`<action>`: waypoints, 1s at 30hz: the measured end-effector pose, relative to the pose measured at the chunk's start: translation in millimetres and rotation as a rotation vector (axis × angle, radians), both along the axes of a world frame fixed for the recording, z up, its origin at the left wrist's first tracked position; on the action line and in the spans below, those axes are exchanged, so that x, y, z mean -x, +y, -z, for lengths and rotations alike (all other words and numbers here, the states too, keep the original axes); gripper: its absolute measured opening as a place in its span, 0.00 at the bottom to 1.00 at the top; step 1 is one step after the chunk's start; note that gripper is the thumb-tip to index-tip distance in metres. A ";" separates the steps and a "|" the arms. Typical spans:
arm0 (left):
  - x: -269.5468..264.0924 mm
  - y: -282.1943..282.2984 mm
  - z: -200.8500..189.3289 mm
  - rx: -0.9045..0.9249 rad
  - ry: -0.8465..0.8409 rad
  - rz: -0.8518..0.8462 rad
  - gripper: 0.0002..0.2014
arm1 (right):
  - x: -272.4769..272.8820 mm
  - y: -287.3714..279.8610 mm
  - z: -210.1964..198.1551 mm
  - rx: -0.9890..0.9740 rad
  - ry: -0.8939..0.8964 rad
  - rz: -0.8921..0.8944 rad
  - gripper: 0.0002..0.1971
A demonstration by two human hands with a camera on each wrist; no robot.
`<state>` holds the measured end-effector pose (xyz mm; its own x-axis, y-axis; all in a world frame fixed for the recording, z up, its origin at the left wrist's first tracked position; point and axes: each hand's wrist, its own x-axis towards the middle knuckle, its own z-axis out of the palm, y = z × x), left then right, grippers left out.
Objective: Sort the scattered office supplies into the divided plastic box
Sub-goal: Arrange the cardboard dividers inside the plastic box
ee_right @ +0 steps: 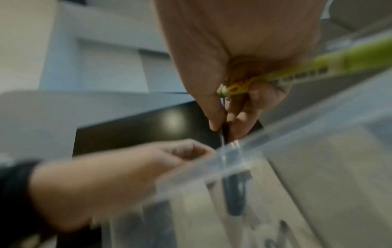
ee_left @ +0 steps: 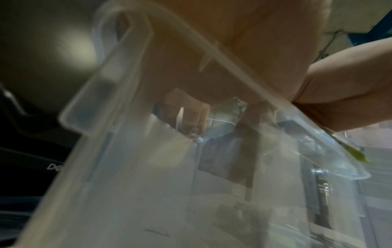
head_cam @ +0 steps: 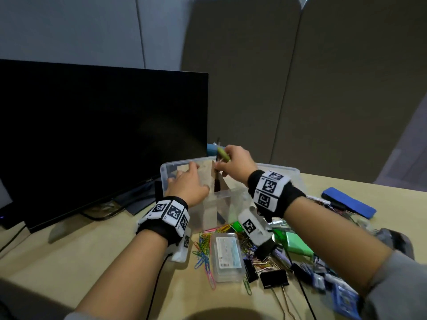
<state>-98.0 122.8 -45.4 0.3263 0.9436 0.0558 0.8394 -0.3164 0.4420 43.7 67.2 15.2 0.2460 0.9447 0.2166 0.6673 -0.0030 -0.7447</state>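
Note:
A clear plastic box with brown cardboard dividers stands mid-desk. My left hand grips its left rim, fingers curled over the wall into the box. Above the box my right hand keeps a yellow-green pen in the palm. Its fingertips pinch a dark pen that points down into a compartment beside a divider. The green pen's tip shows past the box rim in the left wrist view.
A black monitor stands left of the box. In front lie coloured paper clips, a small clear case, black binder clips and green sticky notes. A blue eraser lies at the right.

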 end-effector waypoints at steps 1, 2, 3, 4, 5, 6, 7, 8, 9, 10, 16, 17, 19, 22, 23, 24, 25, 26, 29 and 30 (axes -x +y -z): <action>0.4 -0.1 0.2 -0.010 0.000 0.005 0.34 | 2.3 2.9 3.7 0.009 -0.117 0.016 0.10; 0.7 -0.4 0.5 -0.021 0.000 0.009 0.34 | 3.8 5.4 6.8 0.030 -0.207 0.030 0.11; 1.0 -0.8 0.8 -0.036 0.000 0.016 0.34 | 4.2 7.7 9.7 0.059 -0.261 0.037 0.12; 1.1 -1.8 0.8 -0.047 0.000 0.020 0.33 | 3.7 10.3 12.3 0.091 -0.283 0.039 0.14; 1.2 -2.3 0.8 -0.052 -0.002 0.024 0.33 | 2.5 12.1 13.8 0.112 -0.280 0.036 0.17; 1.5 -2.2 0.7 -0.050 -0.004 0.025 0.33 | 1.1 13.3 14.1 0.119 -0.252 0.032 0.20; 1.8 -2.1 0.3 -0.046 -0.005 0.024 0.33 | -0.6 13.9 13.6 0.103 -0.207 0.030 0.20; 1.7 -0.8 0.8 -0.042 -0.007 0.025 0.33 | -2.0 13.2 11.1 0.072 -0.151 0.024 0.18; 1.7 -0.6 0.5 -0.046 -0.011 0.028 0.33 | -3.5 12.2 8.0 0.036 -0.092 0.014 0.14; 1.6 -0.4 0.1 -0.049 -0.016 0.033 0.32 | -5.7 11.3 4.7 -0.003 -0.040 0.005 0.11; 1.5 -2.4 -3.3 -0.070 -0.023 0.047 0.30 | -24.7 -2.9 -10.0 -0.163 0.121 -0.126 0.11; 1.5 -3.6 -4.3 -0.068 -0.024 0.048 0.30 | -28.2 -5.2 -10.4 -0.188 0.138 -0.160 0.10; 1.2 -5.5 -5.9 -0.064 -0.022 0.047 0.30 | -34.6 -7.9 -10.5 -0.274 0.151 -0.181 0.10; 0.8 -6.4 -6.4 -0.053 -0.015 0.043 0.29 | -38.7 -10.6 -11.1 -0.395 0.225 -0.136 0.11; 0.7 -6.5 -6.8 -0.050 -0.017 0.042 0.29 | -39.8 -11.4 -11.5 -0.425 0.271 -0.132 0.11; 0.7 -6.5 -6.7 -0.049 -0.018 0.040 0.29 | -41.2 -12.5 -11.9 -0.446 0.314 -0.132 0.11; 0.7 -6.7 -6.8 -0.049 -0.015 0.039 0.29 | -42.9 -13.2 -11.3 -0.461 0.345 -0.135 0.10; 0.6 -7.0 -7.3 -0.051 -0.010 0.040 0.28 | -44.2 -14.2 -11.0 -0.467 0.358 -0.143 0.09; 0.4 -8.6 -9.2 -0.059 0.006 0.043 0.28 | -48.0 -15.2 -5.8 -0.431 0.245 -0.143 0.05; 0.8 -8.9 -8.9 -0.058 0.010 0.041 0.28 | -47.8 -15.6 -1.7 -0.407 0.146 -0.128 0.05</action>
<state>-98.8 113.9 -36.5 0.3651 0.9248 0.1069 0.8295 -0.3753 0.4136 91.5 51.6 16.9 0.1882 0.8145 0.5487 0.5308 0.3858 -0.7546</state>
